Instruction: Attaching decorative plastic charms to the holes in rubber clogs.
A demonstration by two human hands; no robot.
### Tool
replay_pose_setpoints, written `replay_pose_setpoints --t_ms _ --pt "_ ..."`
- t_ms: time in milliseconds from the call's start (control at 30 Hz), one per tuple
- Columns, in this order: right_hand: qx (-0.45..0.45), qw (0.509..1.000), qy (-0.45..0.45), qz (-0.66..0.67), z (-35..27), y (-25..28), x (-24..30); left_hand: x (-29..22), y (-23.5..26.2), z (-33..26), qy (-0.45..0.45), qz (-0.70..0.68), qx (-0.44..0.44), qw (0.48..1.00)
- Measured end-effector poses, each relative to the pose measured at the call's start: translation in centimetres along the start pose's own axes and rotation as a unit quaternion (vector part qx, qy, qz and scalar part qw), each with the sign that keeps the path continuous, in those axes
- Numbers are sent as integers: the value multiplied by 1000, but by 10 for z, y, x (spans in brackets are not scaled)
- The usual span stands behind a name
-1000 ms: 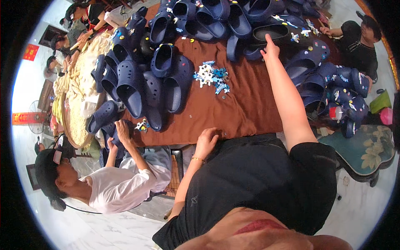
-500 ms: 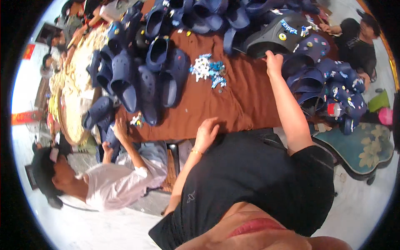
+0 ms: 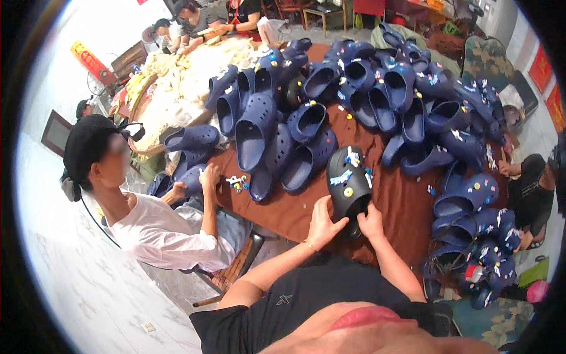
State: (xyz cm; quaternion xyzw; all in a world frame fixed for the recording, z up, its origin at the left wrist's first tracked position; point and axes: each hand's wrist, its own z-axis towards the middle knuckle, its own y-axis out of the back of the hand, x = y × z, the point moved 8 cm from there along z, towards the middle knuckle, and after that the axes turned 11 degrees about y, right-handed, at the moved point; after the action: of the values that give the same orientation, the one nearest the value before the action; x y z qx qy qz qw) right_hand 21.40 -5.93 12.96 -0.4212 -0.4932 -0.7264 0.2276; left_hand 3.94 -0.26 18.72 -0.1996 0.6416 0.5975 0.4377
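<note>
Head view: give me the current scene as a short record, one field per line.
Left hand: at the left of the black clog's opening; firmness of grip unclear
Right hand: at the right of that opening; grip likewise unclear
Clog decoration: blue-and-white banner charm, yellow round charm
Surface: brown cloth
Stock: navy clogs piled beyond and to both sides
Neighbour: person in white top, on the left

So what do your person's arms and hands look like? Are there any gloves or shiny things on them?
No gloves: the left hand and right hand are both bare. Short black sleeves leave the forearms uncovered. A thin, gold-coloured bracelet circles the left wrist; none shows on the right. No cables run along either arm.
</note>
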Motion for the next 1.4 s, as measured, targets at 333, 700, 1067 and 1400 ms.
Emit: replay_pose_setpoints --t_ms 333,700,1067,1400 --pt "170 925 -32 338 -12 -4 16 11 -1 14 90 -242 45 965" --pt "306 902 -140 272 -45 -85 23 26 54 22 107 -224 -26 968" --pt "442 867 -153 170 -71 -120 -13 75 33 10 10 59 15 998" --pt "88 927 243 -272 3 -64 3 56 -4 -7 -100 10 14 995"
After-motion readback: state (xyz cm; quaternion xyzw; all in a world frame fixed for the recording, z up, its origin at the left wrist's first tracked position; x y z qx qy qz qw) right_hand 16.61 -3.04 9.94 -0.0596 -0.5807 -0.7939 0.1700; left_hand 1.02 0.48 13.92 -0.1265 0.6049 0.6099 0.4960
